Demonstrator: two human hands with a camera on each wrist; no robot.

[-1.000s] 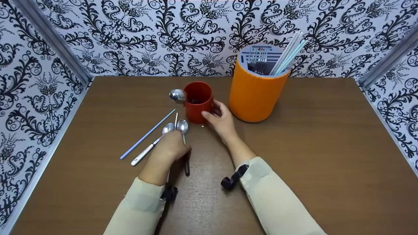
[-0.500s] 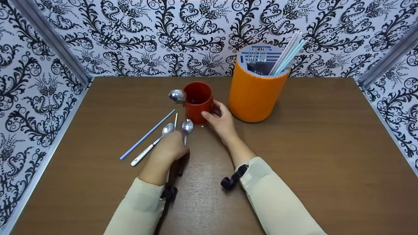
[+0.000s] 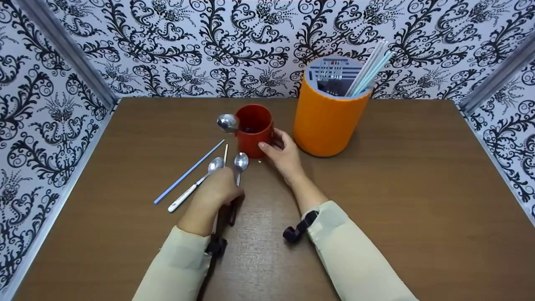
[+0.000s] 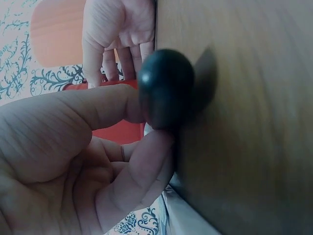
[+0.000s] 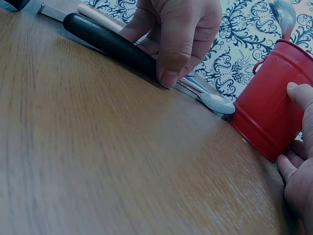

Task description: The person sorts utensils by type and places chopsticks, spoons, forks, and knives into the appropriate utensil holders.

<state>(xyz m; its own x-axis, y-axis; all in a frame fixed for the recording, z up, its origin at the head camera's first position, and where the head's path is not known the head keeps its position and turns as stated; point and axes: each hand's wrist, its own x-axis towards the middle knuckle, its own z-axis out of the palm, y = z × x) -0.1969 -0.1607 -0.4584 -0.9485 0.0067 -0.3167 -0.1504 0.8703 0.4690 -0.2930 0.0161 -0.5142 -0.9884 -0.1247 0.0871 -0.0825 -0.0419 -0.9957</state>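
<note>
My left hand [image 3: 215, 188] pinches the black handle of a metal spoon [image 3: 241, 161] between thumb and fingers. In the right wrist view the handle [image 5: 112, 46] lies slanted, close over the table. My right hand [image 3: 285, 156] holds a small red pail [image 3: 250, 144] from its right side, thumb on the front. Over the pail's left rim leans another spoon [image 3: 228, 122], bowl outward. Left of the pinched spoon lie a white-handled spoon [image 3: 182, 200] and a blue patterned chopstick [image 3: 188, 172]. A thin pale stick [image 3: 226, 150] is partly hidden by my left hand.
An orange cylindrical utensil holder [image 3: 326, 125] stands to the right of the pail, with forks [image 3: 329, 77] and several pale chopsticks [image 3: 370, 69] in it. Patterned walls [image 3: 167, 46] enclose the brown wooden table [image 3: 397, 200] at the back and both sides.
The spoon in my left hand has turned: its bowl has swung to the right and its handle end to the left. My right hand and the pail have stayed put.
</note>
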